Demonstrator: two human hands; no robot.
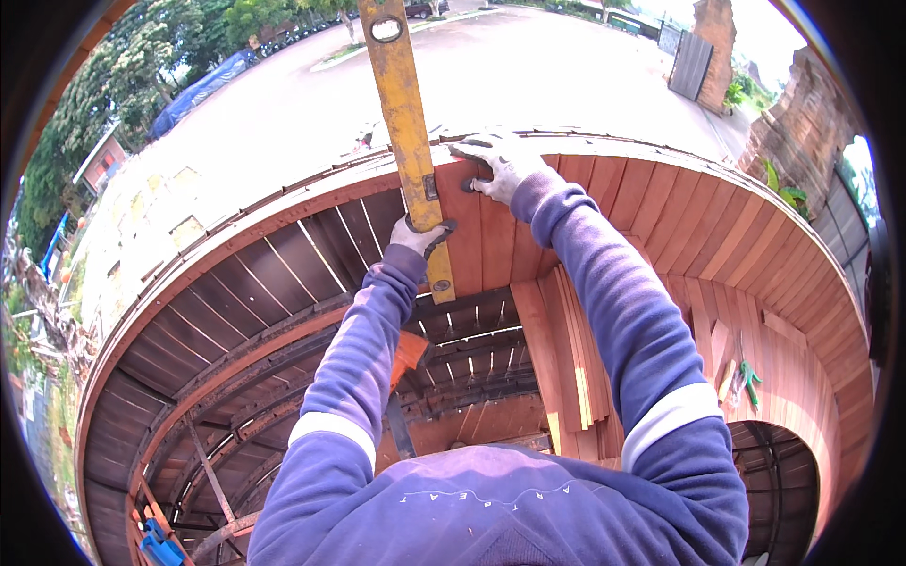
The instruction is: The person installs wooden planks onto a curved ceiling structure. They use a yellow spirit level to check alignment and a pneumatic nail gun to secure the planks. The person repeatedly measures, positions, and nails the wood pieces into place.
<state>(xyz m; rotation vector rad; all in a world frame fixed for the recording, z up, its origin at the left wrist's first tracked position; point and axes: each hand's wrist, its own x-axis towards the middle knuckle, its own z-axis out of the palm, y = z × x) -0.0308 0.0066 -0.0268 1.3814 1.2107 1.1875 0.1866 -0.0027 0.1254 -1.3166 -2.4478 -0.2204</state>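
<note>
A long yellow spirit level (407,113) stands nearly upright in the view, crossing the curved rim of a wooden structure. My left hand (416,238), in a white and dark glove, is closed around its lower part. Just right of the level, my right hand (503,164), gloved alike, rests on the upper end of the reddish wooden boards (493,241). Its thumb and fingers are spread apart against the wood near the rim. The level's lower end lies by the edge of the leftmost fitted board.
Dark slats (274,269) with gaps form the curved left side. Loose planks (566,358) stand below my right arm. Green-handled pliers (749,382) and an orange thing (409,357) show lower down. A blue tool (160,542) is at lower left. Beyond the rim lies a paved yard (528,66).
</note>
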